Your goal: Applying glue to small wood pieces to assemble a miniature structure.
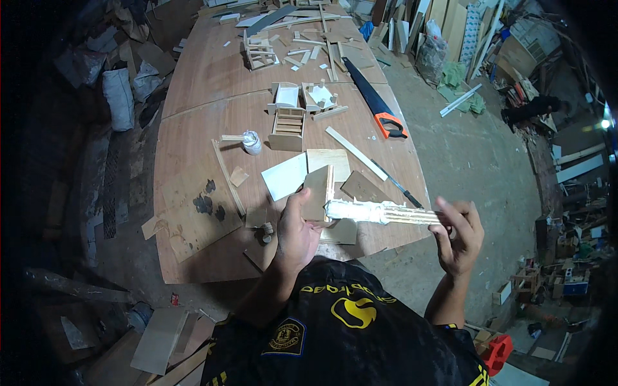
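My left hand [299, 233] grips a small flat wooden panel [315, 193] upright, thumb on its face; white paste runs along the panel's right edge. A wooden stick [412, 215] reaches across from my right hand [461, 238], whose fingers are closed round its right end. Thick white paste, likely glue, coats the stick's left half, and that coated tip meets the panel's lower right edge. On the table left of the panel stands a small jar [252, 143] smeared white, with another stick lying across its top.
Small wooden furniture models [287, 128] stand mid-table [187, 128]. A handsaw [370, 96] with an orange handle lies at the right edge. Beyond my hands are a white board [284, 177], a long strip [356, 152] and a thin dark tool [402, 190]. Wood scraps are piled around the floor.
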Available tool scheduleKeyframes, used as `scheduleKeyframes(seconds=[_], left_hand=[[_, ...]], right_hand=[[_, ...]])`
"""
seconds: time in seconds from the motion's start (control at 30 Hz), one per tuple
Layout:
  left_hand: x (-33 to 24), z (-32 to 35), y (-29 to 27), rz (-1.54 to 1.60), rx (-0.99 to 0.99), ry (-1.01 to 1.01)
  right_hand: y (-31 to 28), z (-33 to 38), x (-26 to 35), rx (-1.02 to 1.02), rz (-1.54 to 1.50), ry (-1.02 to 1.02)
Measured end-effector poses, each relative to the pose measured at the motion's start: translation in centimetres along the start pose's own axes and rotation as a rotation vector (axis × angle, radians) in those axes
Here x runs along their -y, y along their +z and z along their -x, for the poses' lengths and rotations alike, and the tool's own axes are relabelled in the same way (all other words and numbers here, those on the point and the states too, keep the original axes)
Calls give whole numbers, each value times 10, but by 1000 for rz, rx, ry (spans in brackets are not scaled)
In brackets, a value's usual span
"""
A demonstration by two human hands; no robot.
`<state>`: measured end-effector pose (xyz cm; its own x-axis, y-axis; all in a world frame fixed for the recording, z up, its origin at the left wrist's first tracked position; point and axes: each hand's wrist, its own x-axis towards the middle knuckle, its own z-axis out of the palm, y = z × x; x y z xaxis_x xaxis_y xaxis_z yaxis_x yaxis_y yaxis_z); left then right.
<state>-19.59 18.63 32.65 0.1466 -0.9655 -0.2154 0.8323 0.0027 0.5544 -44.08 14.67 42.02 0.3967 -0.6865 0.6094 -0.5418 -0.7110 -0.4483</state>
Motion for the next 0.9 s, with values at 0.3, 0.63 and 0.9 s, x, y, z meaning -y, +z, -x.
scheduleKeyframes(seconds=[0.3, 0.63, 0.9], left_hand=[[0, -3, 13, 155, 285, -184], [0, 2, 11, 306, 399, -281], [1, 3, 8, 338, 460, -310]], right_hand=[[15, 13, -3, -53, -118, 102], [32, 31, -15, -64, -281, 118], [46, 42, -22, -217, -392, 237]])
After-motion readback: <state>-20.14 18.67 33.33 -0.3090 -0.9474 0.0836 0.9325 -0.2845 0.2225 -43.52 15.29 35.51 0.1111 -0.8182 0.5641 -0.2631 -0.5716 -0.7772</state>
